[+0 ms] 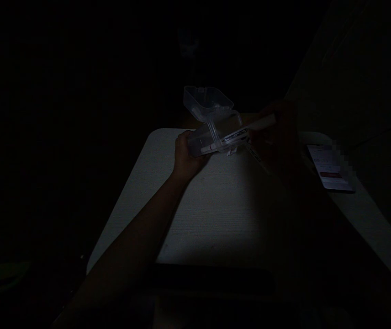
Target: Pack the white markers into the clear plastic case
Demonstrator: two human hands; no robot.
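Note:
The scene is very dark. My left hand is closed around the left end of a clear plastic box, held tilted above the table. Its clear hinged lid stands raised at the far side. A long, narrow white piece slants across the box's near side, beside pieces with dark patterned edges; I cannot tell exactly what these are. My right hand, deep in shadow, is at the right end of the white piece with its fingers closed on it. Most of those fingers are hidden in darkness.
Below the hands is a pale table with rounded corners. A phone with a lit screen lies near its right edge. A thin dark cable runs at the far right. Something green shows dimly at lower left.

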